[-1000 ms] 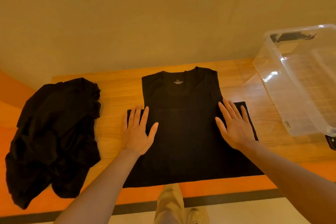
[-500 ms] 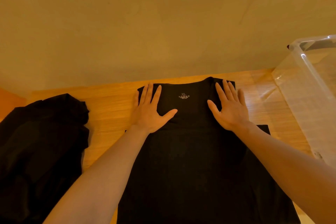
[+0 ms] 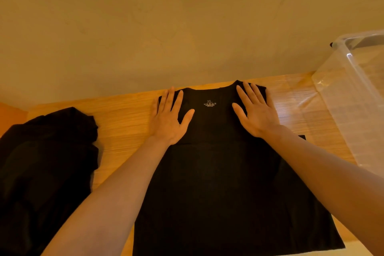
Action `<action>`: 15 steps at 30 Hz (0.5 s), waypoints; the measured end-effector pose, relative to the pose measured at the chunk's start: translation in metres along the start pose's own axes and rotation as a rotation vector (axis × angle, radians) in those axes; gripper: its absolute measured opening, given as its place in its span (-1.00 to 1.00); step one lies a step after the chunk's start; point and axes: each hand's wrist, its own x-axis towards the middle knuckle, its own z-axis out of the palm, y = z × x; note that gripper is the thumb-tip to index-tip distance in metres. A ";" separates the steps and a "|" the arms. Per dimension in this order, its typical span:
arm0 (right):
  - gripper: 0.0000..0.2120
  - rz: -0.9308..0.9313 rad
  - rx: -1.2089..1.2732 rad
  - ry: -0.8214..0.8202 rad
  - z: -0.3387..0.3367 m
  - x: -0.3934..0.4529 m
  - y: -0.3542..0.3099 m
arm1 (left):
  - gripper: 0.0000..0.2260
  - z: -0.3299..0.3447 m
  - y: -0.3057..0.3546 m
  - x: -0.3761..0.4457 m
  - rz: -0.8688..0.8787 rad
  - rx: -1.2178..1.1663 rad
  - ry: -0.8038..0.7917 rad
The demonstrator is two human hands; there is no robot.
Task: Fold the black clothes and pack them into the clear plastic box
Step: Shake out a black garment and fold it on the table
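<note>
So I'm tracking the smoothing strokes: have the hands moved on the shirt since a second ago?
Yes. Both the left hand and right hand went from mid-shirt toward the wall, now flat beside the collar label of the black shirt.

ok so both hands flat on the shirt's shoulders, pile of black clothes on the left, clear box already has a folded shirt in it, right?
Not quite. In the head view the clear box shows no shirt inside. Left hand and right hand lie flat on the shirt; the pile sits left.

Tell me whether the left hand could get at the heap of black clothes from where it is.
Probably yes. The left hand lies flat on the spread black shirt, and only bare wooden table separates it from the heap of black clothes on that same side.
</note>
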 end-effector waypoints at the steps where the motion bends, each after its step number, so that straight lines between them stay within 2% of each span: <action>1: -0.30 -0.009 0.019 0.009 -0.004 -0.002 0.000 | -0.36 -0.003 -0.001 -0.002 0.002 -0.016 0.012; 6: -0.40 -0.092 0.072 0.067 -0.019 -0.040 0.013 | -0.47 -0.021 -0.016 -0.043 0.047 -0.066 0.100; 9: -0.55 -0.121 0.034 0.087 -0.023 -0.073 0.039 | -0.49 -0.027 -0.039 -0.081 0.114 0.053 0.093; 11: -0.62 -0.126 0.008 0.113 -0.030 -0.090 0.056 | -0.60 -0.028 -0.055 -0.102 0.105 0.124 0.078; 13: -0.69 -0.079 -0.037 0.070 -0.041 -0.104 0.070 | -0.69 -0.031 -0.065 -0.117 0.052 0.151 0.045; 15: -0.75 -0.004 -0.121 -0.023 -0.051 -0.115 0.080 | -0.69 -0.034 -0.067 -0.126 0.006 0.148 0.017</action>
